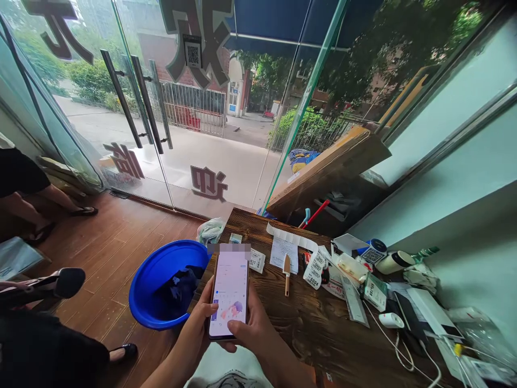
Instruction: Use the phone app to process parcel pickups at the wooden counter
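I hold a smartphone with a lit screen upright in front of me, over the near edge of a dark wooden table. My left hand wraps its left side, thumb resting on the edge. My right hand grips its right side, thumb on the lower screen. A small knife with a wooden handle lies on the table just beyond the phone, next to paper tags and a receipt.
A blue plastic basin holding dark cloth stands left of the table. Clutter covers the table's right side: a ruler, a mouse, cables, a cup. Other people's legs and shoes are at left. Glass doors stand ahead.
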A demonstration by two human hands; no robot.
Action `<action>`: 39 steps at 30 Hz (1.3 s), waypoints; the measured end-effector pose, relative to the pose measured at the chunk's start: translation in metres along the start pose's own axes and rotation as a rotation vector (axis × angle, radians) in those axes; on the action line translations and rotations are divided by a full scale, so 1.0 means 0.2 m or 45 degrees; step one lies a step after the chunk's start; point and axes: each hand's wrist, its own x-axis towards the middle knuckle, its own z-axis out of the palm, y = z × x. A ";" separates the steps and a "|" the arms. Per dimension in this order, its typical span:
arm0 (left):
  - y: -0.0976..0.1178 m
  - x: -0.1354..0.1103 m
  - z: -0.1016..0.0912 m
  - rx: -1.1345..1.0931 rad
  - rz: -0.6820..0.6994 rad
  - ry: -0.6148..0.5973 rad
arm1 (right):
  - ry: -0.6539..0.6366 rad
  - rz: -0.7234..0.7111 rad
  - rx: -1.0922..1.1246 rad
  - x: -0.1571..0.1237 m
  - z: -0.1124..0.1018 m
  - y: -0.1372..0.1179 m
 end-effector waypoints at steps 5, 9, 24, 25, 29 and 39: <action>0.00 0.00 -0.01 -0.058 -0.026 0.003 | 0.047 -0.012 0.014 -0.01 -0.02 0.04; 0.00 0.01 -0.04 -0.034 -0.022 -0.019 | 0.065 0.040 0.058 -0.02 -0.04 0.04; 0.01 -0.01 0.01 0.066 0.027 -0.005 | 0.221 0.126 0.168 0.00 -0.03 0.06; 0.01 -0.01 0.01 0.070 0.030 -0.003 | 0.234 0.133 0.168 0.00 -0.03 0.06; 0.02 -0.03 0.02 0.096 0.019 0.021 | 0.254 0.137 0.176 0.00 -0.02 0.04; 0.06 -0.05 0.06 0.169 0.008 0.070 | 0.248 0.125 0.181 -0.02 0.02 -0.01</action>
